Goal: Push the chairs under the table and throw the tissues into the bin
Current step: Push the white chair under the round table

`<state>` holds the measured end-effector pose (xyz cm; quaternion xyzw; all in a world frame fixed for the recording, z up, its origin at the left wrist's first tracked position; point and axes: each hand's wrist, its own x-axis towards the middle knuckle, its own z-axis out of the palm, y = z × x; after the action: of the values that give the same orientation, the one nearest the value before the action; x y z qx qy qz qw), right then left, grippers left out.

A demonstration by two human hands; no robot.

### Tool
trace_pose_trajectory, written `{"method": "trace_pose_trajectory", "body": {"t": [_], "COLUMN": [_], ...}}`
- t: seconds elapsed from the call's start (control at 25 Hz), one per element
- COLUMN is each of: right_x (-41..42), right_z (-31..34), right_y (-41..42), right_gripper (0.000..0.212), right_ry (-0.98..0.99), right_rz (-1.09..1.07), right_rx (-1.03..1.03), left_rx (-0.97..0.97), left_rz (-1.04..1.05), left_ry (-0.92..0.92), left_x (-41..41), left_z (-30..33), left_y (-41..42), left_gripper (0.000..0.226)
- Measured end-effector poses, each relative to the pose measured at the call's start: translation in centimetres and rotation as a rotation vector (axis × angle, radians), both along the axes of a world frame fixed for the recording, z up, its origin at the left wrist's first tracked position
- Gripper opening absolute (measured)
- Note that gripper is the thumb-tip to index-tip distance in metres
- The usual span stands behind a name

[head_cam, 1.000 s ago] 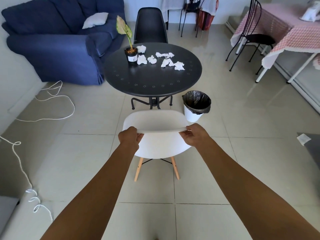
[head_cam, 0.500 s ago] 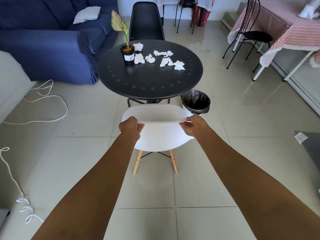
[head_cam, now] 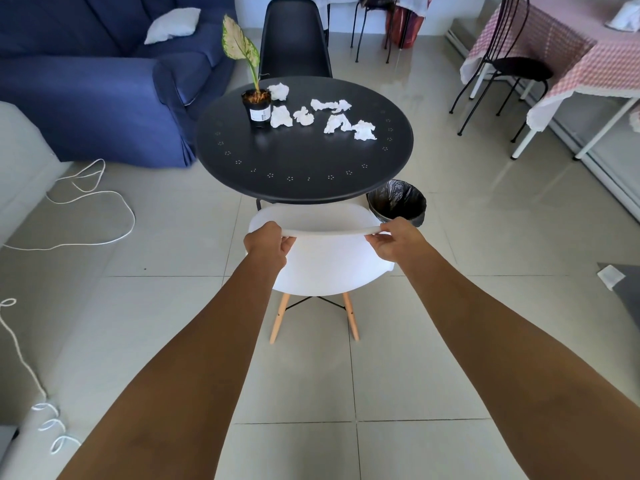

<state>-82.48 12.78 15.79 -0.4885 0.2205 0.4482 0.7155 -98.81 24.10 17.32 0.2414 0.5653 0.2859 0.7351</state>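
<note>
A white chair with wooden legs stands in front of me, its seat partly under the near edge of the round black table. My left hand grips the left of its backrest rim and my right hand grips the right. Several crumpled white tissues lie on the far half of the table. A black chair stands at the table's far side. The bin, lined with a black bag, sits on the floor right of the white chair.
A potted plant stands on the table beside the tissues. A blue sofa fills the left, with a white cord looping over the floor. At the right stand a table with a pink checked cloth and a black wire chair.
With both hands on its backrest, the white chair has slid forward toward the table; its seat front now goes under the table's edge and it stands closer to the bin.
</note>
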Motion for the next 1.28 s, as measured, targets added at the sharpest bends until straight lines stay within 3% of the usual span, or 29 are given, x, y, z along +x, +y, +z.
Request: {"method": "trace_pose_trajectory", "body": {"t": [0.12, 0.2, 0.28, 0.32, 0.44, 0.48, 0.52, 0.56, 0.6, 0.72, 0.8, 1.04, 1.16, 1.28], "right_x": [0.3, 0.2, 0.3, 0.3, 0.1, -0.3, -0.5, -0.9, -1.3, -2.1, -2.3, -3.0, -2.9, -3.2], "right_z": [0.0, 0.0, 0.0, -0.1, -0.6, -0.7, -0.8, -0.9, -1.0, -1.3, -1.6, -2.4, -4.3, -6.8], "right_y": [-0.2, -0.2, -0.2, -0.2, -0.4, -0.6, -0.8, -1.1, -1.4, -2.6, -3.8, -10.7, -17.7, -26.4], "right_gripper": [0.012, 0.009, 0.005, 0.012, 0.025, 0.028, 0.033, 0.039, 0.044, 0.049, 0.051, 0.049, 0.038, 0.034], "right_ry": [-0.012, -0.005, -0.007, -0.014, -0.103, -0.159, -0.254, -0.397, -0.562, -0.961, -1.078, -1.215, -1.156, -1.027], "right_rz": [-0.001, -0.003, -0.017, -0.019, 0.026, 0.077, 0.163, 0.277, 0.395, 0.643, 0.756, 0.78, 0.769, 0.773], "right_rx": [0.007, 0.02, 0.025, 0.026, 0.007, -0.03, -0.106, -0.22, -0.347, -0.601, -0.668, -0.764, -0.89, -1.026], "left_rx": [0.006, -0.035, -0.037, -0.049, 0.118, 0.265, 0.254, 0.207, 0.227, 0.483, 0.604, 0.857, 0.918, 1.007], "left_rz": [0.024, 0.062, 0.078, 0.1, -0.211, -0.342, -0.334, -0.278, -0.275, -0.565, -0.69, -0.947, -1.071, -1.33], "left_ry": [0.015, 0.019, 0.009, 0.01, 0.316, 0.548, 0.516, 0.373, 0.382, 0.676, 0.767, 0.921, 0.938, 0.904], "left_x": [0.6, 0.7, 0.8, 0.7, 0.7, 0.5, 0.3, -0.2, -0.8, -2.0, -2.6, -2.8, -1.4, 0.4], "left_z": [-0.2, -0.2, -0.4, -0.5, -0.6, -1.3, -1.7, -1.7, -1.8, -1.8, -2.2, -3.4, -5.1, -8.0], "left_y": [-0.1, 0.0, 0.1, 0.1, 0.0, -0.5, -0.3, -0.3, -0.5, -1.4, -2.2, -6.4, -10.4, -16.5], "left_gripper": [0.004, 0.012, 0.003, 0.008, 0.016, 0.029, 0.037, 0.041, 0.045, 0.06, 0.06, 0.057, 0.05, 0.043]}}
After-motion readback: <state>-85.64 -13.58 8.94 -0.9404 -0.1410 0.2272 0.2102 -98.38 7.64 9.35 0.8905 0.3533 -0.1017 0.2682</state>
